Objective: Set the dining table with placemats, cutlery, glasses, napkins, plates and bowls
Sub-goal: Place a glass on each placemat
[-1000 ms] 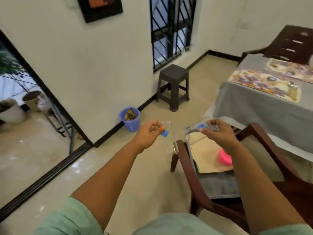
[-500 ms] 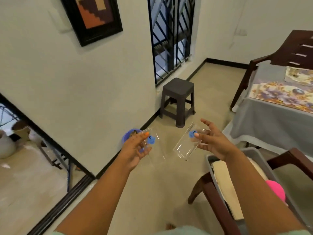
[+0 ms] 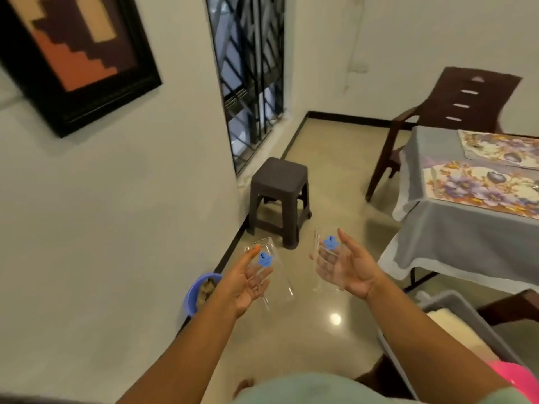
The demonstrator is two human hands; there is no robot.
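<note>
Clear glasses, left hand [image 3: 242, 284] and right hand [image 3: 347, 269], near the table [image 3: 455, 228] edge.

Nothing here is actually readable, tbh. The only label-type things are two small blue stickers, one on each clear glass. The left glass [image 3: 269, 272], held in the left hand [image 3: 243, 282] at about 7 o'clock from the middle of the view, has a blue sticker [image 3: 264, 260] with a dark mark in the center, way too small and blurry to make out. The right glass [image 3: 326, 263], in the right hand [image 3: 348, 268] around 5 o'clock, has the same kind of sticker [image 3: 331, 243], same story: a tiny dark squiggle, can't tell if it's a letter or a logo.
</note>
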